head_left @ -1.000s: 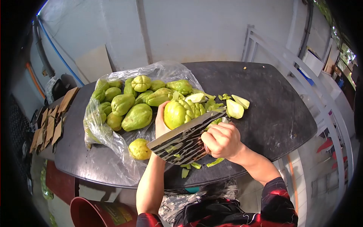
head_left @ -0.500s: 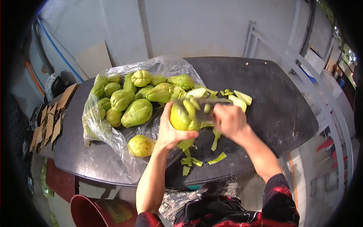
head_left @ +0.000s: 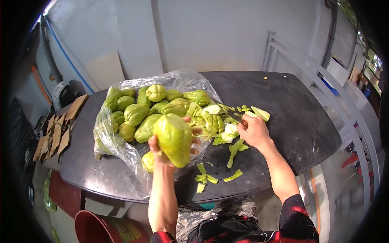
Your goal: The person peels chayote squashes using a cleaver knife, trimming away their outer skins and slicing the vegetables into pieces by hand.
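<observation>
My left hand [head_left: 163, 158] is wrapped around a large pale green chayote [head_left: 174, 139], raised in front of the pile. In my right hand [head_left: 255, 130] is a knife [head_left: 236, 117], its dark blade pointing up and left over the cut scraps. The blade is apart from the held chayote. Whole green chayotes [head_left: 137, 114] fill a clear plastic bag [head_left: 121, 152] behind and left of my left hand. Pale cut pieces [head_left: 260, 114] and green strips of peel [head_left: 234, 153] lie around and in front of the knife.
Everything rests on a dark table [head_left: 279, 95] with rounded corners. A red bin [head_left: 91, 227] stands on the floor at the lower left. Cardboard pieces [head_left: 60, 128] lie left of the table. A white metal railing [head_left: 336, 87] runs along the right.
The chayote in my left hand has moved left and now shows a smoother side. My right hand, blurred by motion earlier, has drawn the knife away from it and is lower.
</observation>
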{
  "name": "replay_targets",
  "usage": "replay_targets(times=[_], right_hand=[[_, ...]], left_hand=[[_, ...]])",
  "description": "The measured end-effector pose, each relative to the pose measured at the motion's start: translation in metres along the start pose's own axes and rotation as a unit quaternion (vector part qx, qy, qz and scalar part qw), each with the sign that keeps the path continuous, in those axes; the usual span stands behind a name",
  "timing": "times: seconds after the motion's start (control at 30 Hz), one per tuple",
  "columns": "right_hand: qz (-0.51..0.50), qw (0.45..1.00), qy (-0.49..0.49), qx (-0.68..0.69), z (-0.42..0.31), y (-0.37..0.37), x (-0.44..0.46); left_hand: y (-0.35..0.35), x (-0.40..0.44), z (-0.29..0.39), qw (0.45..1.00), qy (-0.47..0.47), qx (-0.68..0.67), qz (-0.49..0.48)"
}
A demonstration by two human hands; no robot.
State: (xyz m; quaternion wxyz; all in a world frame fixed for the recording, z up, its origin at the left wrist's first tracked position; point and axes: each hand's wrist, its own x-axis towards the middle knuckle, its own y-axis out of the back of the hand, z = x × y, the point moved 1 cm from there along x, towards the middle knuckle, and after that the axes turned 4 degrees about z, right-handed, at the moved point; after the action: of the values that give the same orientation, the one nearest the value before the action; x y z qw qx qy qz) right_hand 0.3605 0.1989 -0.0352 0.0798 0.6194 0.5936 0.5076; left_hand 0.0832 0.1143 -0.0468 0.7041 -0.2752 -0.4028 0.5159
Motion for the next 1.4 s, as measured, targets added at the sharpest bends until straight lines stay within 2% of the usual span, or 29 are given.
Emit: replay_targets(times=[0.03, 0.1, 0.17, 0.23, 0.27, 0.3, 0.37, 0.4, 0.43, 0.5, 0.53, 0.63, 0.67, 0.7, 0.73, 0.77, 0.8, 0.83, 0.9, 1.0, 1.03, 1.07, 1.1, 1.17, 1.2, 1.27, 1.37, 1.4], right_hand=[[-0.006, 0.999, -0.021, 0.026, 0.000, -0.002, 0.001], [0.007, 1.000, -0.003, 0.014, -0.006, 0.000, -0.001], [0.007, 1.000, -0.004, 0.014, -0.004, 0.004, -0.003], [0.012, 1.000, -0.004, 0.014, -0.001, 0.007, -0.002], [0.015, 1.000, 0.000, 0.015, 0.000, 0.007, -0.001], [0.015, 1.000, 0.003, 0.018, 0.001, 0.004, -0.003], [0.021, 0.999, 0.027, 0.008, -0.001, -0.004, -0.002], [0.037, 0.996, 0.073, 0.017, -0.011, -0.003, -0.005], [0.053, 0.991, 0.118, 0.024, -0.018, -0.003, -0.008], [0.080, 0.972, 0.222, 0.000, -0.032, 0.000, -0.013], [0.088, 0.960, 0.265, -0.003, -0.042, 0.004, -0.016], [0.111, 0.930, 0.349, -0.015, -0.067, 0.008, -0.022], [0.112, 0.926, 0.361, -0.021, -0.071, 0.006, -0.024], [0.113, 0.920, 0.373, -0.027, -0.074, 0.004, -0.026], [0.108, 0.917, 0.382, -0.022, -0.078, 0.003, -0.027], [0.106, 0.919, 0.379, -0.022, -0.080, 0.003, -0.029], [0.105, 0.916, 0.386, -0.027, -0.082, 0.005, -0.030], [0.103, 0.913, 0.394, -0.033, -0.084, 0.006, -0.031], [0.109, 0.912, 0.394, -0.037, -0.087, 0.005, -0.033], [0.091, 0.913, 0.396, -0.040, -0.082, 0.005, -0.033], [0.097, 0.924, 0.368, -0.037, -0.073, -0.002, -0.029], [0.091, 0.932, 0.347, -0.044, -0.064, -0.003, -0.021], [0.085, 0.940, 0.326, -0.051, -0.055, -0.002, -0.015], [0.094, 0.940, 0.324, -0.058, -0.051, -0.001, -0.015], [0.097, 0.940, 0.321, -0.059, -0.053, 0.000, -0.018], [0.101, 0.941, 0.317, -0.059, -0.056, 0.003, -0.023], [0.104, 0.943, 0.312, -0.057, -0.044, -0.001, -0.016], [0.068, 0.964, 0.242, -0.089, -0.034, -0.003, -0.010]], left_hand=[[0.002, -0.001, -0.005, 0.988, 0.088, -0.085, -0.099], [0.002, 0.002, -0.010, 0.991, 0.098, -0.095, 0.011], [-0.016, 0.000, -0.009, 0.994, -0.046, 0.033, 0.097], [-0.029, 0.002, -0.007, 0.989, -0.122, -0.037, 0.071], [-0.026, 0.004, -0.003, 0.995, -0.089, -0.026, 0.036], [-0.017, 0.005, -0.001, 0.995, -0.088, -0.024, 0.042], [0.003, 0.012, 0.000, 0.997, -0.029, 0.064, 0.015], [0.002, 0.010, -0.003, 0.986, -0.036, 0.118, 0.108], [-0.002, 0.014, -0.006, 0.965, -0.084, 0.191, 0.156], [-0.003, 0.019, -0.008, 0.892, -0.145, 0.395, 0.165], [-0.011, 0.020, -0.012, 0.861, -0.172, 0.450, 0.161], [-0.003, 0.024, -0.025, 0.824, -0.242, 0.499, 0.116], [0.005, 0.025, -0.022, 0.828, -0.221, 0.508, 0.083], [0.000, 0.027, -0.023, 0.775, -0.216, 0.579, 0.133], [-0.007, 0.024, -0.023, 0.757, -0.217, 0.599, 0.143], [-0.011, 0.023, -0.023, 0.740, -0.216, 0.619, 0.153], [-0.012, 0.023, -0.025, 0.778, -0.210, 0.574, 0.149], [-0.015, 0.022, -0.024, 0.778, -0.209, 0.573, 0.149], [-0.026, 0.018, -0.021, 0.725, -0.214, 0.637, 0.150], [-0.001, 0.028, -0.024, 0.752, -0.220, 0.604, 0.144], [-0.001, 0.030, -0.023, 0.764, -0.231, 0.586, 0.141], [-0.008, 0.022, -0.026, 0.826, -0.288, 0.483, 0.034], [-0.013, 0.021, -0.025, 0.782, -0.245, 0.565, 0.096], [-0.026, 0.020, -0.019, 0.738, -0.227, 0.627, 0.102], [-0.024, 0.020, -0.021, 0.739, -0.229, 0.625, 0.102], [-0.016, 0.019, -0.023, 0.773, -0.239, 0.581, 0.092], [-0.013, 0.020, -0.024, 0.739, -0.242, 0.622, 0.094], [-0.017, 0.020, -0.022, 0.753, -0.217, 0.613, 0.102]])
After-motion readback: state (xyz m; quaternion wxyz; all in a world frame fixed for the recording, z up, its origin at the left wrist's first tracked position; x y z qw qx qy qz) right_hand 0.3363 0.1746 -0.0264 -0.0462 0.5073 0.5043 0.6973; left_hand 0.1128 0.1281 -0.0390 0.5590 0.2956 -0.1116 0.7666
